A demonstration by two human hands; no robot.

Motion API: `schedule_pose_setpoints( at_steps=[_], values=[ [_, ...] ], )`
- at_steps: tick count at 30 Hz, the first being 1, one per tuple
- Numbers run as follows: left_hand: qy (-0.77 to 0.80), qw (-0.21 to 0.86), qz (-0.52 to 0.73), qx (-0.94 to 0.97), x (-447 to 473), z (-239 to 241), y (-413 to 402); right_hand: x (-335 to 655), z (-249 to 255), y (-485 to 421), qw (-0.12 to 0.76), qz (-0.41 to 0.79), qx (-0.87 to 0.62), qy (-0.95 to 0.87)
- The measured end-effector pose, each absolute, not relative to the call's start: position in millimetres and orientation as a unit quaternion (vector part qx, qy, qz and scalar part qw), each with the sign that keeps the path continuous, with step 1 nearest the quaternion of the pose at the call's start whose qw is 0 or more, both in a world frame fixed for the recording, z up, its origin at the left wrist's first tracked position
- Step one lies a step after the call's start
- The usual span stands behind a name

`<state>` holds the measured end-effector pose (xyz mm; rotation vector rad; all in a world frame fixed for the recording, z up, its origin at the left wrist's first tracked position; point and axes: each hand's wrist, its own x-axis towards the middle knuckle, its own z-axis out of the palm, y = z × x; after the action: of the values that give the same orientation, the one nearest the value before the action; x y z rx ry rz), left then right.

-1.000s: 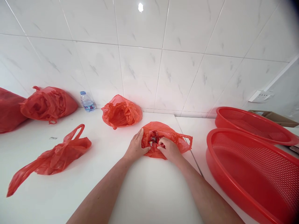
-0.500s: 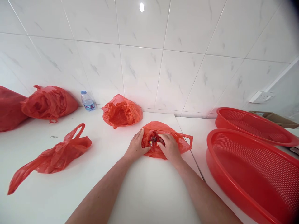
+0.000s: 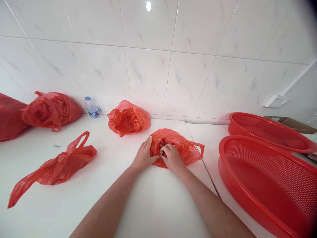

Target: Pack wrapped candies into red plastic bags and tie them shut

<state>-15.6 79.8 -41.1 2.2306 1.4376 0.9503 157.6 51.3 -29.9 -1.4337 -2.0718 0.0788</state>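
Observation:
An open red plastic bag (image 3: 189, 153) lies on the white table in front of me. Small wrapped pieces (image 3: 163, 142) in dark red wrappers, perhaps candies, show inside its mouth. My left hand (image 3: 143, 155) holds the bag's left edge, thumb low and fingers up along the side. Inside the opening my right hand (image 3: 172, 158) pinches a small shiny wrapped piece (image 3: 161, 153) between thumb and fingers. My fingers cover much of it and part of the contents.
Left of me lies a limp red bag (image 3: 59, 165). By the tiled wall stand another open red bag (image 3: 128, 120), a water bottle (image 3: 92, 107) and a full red bag (image 3: 53, 110). Two red mesh baskets (image 3: 244, 172) are on the right, near a cardboard box (image 3: 294, 125).
My right hand has moved left and slightly down inside the bag, and its fingers have closed on a small wrapped piece. My left hand stays on the bag's edge.

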Motion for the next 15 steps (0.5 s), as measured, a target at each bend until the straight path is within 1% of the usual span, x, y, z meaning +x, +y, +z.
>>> schedule_pose_setpoints(
  at_steps=[3, 6, 11, 15],
  values=[
    [0.502, 0.166, 0.337, 0.779, -16.0, -40.7, 79.2, 159.0, -30.1, 51.1, 0.357, 0.076, -0.521, -0.771],
    [0.505, 0.173, 0.334, 0.777, -16.5, -39.6, 78.4, 160.0, -29.4, 51.3, 0.396, 0.088, -0.524, -0.749],
    [0.504, 0.183, 0.336, 0.774, -17.0, -38.7, 78.0, 168.0, -21.4, 51.9, 0.512, 0.113, -0.562, -0.640],
    [0.501, 0.182, 0.341, 0.774, -16.8, -39.6, 78.5, 175.4, -15.6, 51.3, 0.542, 0.137, -0.572, -0.600]
  ],
)
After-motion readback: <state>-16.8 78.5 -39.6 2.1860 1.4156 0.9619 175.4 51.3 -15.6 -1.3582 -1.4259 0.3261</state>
